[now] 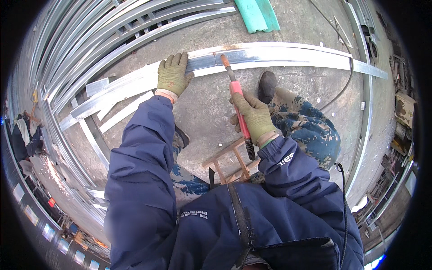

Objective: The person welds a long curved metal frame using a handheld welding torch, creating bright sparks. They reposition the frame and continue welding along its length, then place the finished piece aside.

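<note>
A long, shiny metal channel [288,55] runs crosswise in front of me, with a seam and brownish marks near its middle. My left hand [174,78], in a green work glove, lies on the channel left of the seam, fingers stretched out and thumb apart. Gloved the same way, my right hand [255,114] is wrapped round the red handle of a welding torch [237,88]. The torch's copper-coloured nozzle points at the channel close to the seam; whether it touches cannot be told. A black ribbed cable sleeve comes out below my right hand.
Long metal profiles [135,42] are stacked at the left and far left. A green sheet [258,15] lies beyond the channel. A dark cable [344,85] crosses it at the right. Below me is a wooden stool [238,160]. Sparks [54,173] fly at the far left.
</note>
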Tool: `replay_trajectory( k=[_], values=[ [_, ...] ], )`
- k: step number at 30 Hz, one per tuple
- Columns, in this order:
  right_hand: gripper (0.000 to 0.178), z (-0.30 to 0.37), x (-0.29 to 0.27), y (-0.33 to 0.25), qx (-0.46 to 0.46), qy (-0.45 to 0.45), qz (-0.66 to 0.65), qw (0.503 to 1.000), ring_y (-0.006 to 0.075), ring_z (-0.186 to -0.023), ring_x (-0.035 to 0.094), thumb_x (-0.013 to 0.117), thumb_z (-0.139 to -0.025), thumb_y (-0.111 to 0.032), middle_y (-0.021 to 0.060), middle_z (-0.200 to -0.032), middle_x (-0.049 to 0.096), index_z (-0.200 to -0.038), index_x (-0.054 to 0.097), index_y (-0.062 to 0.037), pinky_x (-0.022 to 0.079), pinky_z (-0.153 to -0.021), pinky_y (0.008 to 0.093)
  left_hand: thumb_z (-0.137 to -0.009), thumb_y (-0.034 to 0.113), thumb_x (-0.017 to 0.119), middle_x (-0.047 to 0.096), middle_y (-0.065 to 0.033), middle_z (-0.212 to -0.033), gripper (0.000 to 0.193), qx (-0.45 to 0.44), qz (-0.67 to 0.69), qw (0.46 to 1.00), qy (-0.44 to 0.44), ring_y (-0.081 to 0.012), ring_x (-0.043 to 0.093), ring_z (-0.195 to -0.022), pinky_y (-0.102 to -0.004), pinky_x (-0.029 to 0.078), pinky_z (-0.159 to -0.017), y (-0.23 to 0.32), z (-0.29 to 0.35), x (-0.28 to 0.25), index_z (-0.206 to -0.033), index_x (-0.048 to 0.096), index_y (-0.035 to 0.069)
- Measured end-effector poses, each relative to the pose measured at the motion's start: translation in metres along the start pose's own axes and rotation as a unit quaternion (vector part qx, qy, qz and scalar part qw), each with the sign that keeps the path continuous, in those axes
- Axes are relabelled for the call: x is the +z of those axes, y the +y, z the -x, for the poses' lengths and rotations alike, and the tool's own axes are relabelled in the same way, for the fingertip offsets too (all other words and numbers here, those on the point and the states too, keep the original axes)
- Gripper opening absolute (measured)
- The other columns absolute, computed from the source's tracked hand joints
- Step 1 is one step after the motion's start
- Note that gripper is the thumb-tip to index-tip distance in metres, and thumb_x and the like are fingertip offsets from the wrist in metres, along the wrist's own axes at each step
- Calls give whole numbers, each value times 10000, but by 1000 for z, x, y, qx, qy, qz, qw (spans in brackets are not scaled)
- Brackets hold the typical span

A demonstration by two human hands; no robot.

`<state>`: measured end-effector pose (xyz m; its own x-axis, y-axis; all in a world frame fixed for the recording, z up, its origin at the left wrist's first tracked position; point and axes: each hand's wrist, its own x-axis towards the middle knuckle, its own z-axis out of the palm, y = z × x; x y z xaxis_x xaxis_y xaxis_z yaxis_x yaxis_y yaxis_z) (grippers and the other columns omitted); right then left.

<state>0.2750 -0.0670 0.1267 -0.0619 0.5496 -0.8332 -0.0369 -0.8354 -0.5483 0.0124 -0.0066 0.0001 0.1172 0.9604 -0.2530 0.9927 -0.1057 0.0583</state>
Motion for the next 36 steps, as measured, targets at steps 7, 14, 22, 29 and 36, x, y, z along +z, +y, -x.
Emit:
replay_trajectory(
  k=[7,14,22,29,36],
  values=[
    [604,-4,-2,7,5,-17,27,999,148,-627,662,704,-1012,-434,70,-998,690,-1440,606,-18,490,-471,277,-955,431,704,530,-193,-1544,747,-67,129,981,-126,-380,503,-1427,-463,385,-1196,28,8,-59,-1563,454,76],
    [497,-24,-8,34,-15,-39,-12,999,134,-583,621,693,-1026,-412,33,-872,670,-1339,674,-27,472,-457,282,-1015,472,614,594,-278,-1444,736,-5,323,926,-197,-423,590,-1329,-457,482,-1111,112,91,-134,-1560,424,15],
    [407,-26,-2,37,-23,-45,-39,998,116,-543,585,665,-1052,-364,18,-825,676,-1297,703,-41,451,-444,271,-1022,470,620,629,-259,-1379,667,-144,547,808,-168,-412,614,-1302,-436,492,-1071,136,111,-93,-1510,468,41],
    [445,-29,-6,40,-29,-30,-39,998,98,-595,606,681,-1046,-350,35,-957,724,-1342,685,-17,462,-471,257,-1028,438,620,635,-250,-1373,642,-129,567,796,-170,-394,607,-1318,-422,489,-1078,141,107,-86,-1499,477,26],
    [462,-32,-4,40,-21,-25,-43,999,93,-634,623,693,-1042,-343,28,-988,730,-1358,677,-6,477,-487,256,-1022,458,619,631,-262,-1372,675,-129,560,806,-146,-396,608,-1317,-424,489,-1082,141,107,-80,-1513,466,22]
  ],
)
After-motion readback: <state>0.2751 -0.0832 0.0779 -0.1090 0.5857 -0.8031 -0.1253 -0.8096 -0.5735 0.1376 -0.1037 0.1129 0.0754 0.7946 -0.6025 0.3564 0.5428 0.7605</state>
